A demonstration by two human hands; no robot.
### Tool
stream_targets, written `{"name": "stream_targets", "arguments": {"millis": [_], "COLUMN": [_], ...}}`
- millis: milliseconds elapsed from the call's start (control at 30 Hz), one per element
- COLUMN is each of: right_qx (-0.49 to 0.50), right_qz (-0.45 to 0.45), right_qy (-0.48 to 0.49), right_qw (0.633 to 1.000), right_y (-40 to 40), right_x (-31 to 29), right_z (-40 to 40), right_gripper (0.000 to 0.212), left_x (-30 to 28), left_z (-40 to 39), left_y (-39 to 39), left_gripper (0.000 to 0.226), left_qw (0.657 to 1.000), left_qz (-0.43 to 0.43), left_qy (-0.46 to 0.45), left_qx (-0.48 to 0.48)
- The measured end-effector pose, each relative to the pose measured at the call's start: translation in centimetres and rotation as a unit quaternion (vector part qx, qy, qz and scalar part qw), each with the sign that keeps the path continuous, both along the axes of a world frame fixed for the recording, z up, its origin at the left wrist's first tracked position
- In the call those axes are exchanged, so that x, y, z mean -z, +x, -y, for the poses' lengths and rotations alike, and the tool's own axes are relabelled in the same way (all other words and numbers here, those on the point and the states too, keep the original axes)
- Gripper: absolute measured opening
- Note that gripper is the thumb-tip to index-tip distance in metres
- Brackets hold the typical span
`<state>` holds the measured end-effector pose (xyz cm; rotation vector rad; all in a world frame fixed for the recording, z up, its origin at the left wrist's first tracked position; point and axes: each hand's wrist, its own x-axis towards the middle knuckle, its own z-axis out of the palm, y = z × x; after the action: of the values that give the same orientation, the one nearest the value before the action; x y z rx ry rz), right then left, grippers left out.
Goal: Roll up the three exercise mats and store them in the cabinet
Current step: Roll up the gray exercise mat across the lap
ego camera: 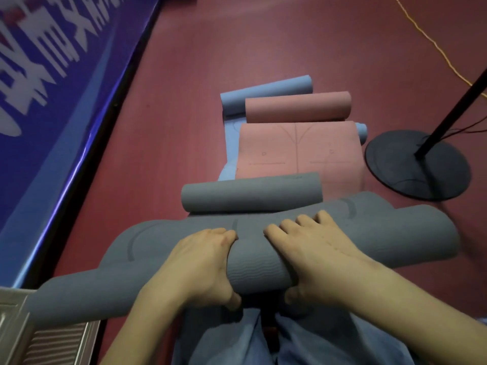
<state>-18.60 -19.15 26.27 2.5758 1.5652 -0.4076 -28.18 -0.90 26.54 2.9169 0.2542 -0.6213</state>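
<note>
Grey mat (263, 262), lower centre of frame, half rolled; I judge it soft, light, springy, grippy ribbing. Pink mat (297, 151), blue mat (263, 92) centre, curled ends. Left hand (203, 262), right hand (313, 248) wrap roll mid-span, thumbs under; good hold.

One view only, head-worn cam, wide-angle, aimed fwd and down from above. The grey mat (253, 259) is seen close at frame bottom; the red floor (237, 48) is seen stretching away toward the top.
</note>
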Motion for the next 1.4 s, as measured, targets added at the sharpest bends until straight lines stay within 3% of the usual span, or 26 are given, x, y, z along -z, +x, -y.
{"name": "stream_targets", "arguments": {"millis": [100,233,400,500,600,767,833,1033,1167,1400], "right_qx": [0.001,-0.006,0.030,0.024,0.026,0.053,0.024,-0.001,0.026,0.047], "right_qz": [0.007,-0.053,-0.235,-0.285,-0.285,-0.179,-0.101,0.011,-0.063,-0.200], "right_qy": [-0.010,-0.057,-0.109,-0.114,-0.110,-0.081,-0.041,0.044,0.003,-0.086], "right_qw": [1.000,0.997,0.965,0.951,0.952,0.979,0.994,0.999,0.998,0.975], "right_y": [0.2,2.1,5.4,6.4,6.6,5.8,5.0,3.5,5.6,8.9], "right_x": [0.4,-0.4,-1.4,-1.3,-1.0,-0.9,-0.7,0.5,0.0,-0.5], "right_z": [-0.6,-2.6,-4.8,-5.6,-5.7,-4.4,-3.6,-2.9,-4.1,-6.5], "right_gripper": [0.076,0.078,0.077,0.072,0.073,0.094,0.092,0.077,0.075,0.086], "left_x": [0.6,1.8,1.5,1.3,2.3,2.1,1.2,-0.8,-0.6,1.6], "left_z": [0.2,-0.1,-0.5,-0.4,-0.3,-1.0,-1.0,-3.0,-3.4,-3.7], "left_y": [-0.1,-1.0,-1.0,-0.8,-0.3,0.8,1.6,4.8,6.1,4.5], "left_gripper": [0.078,0.095,0.083,0.077,0.096,0.069,0.065,0.074,0.073,0.083], "left_qw": [1.000,0.992,0.985,0.984,0.984,0.985,0.989,0.998,0.995,0.998], "left_qz": [-0.001,0.101,0.165,0.156,0.132,0.113,0.073,-0.062,-0.093,0.053], "left_qy": [0.025,0.072,0.060,0.082,0.113,0.118,0.120,0.016,-0.030,0.026], "left_qx": [-0.010,-0.019,0.005,0.019,0.033,0.055,0.050,-0.009,-0.033,-0.025]}}
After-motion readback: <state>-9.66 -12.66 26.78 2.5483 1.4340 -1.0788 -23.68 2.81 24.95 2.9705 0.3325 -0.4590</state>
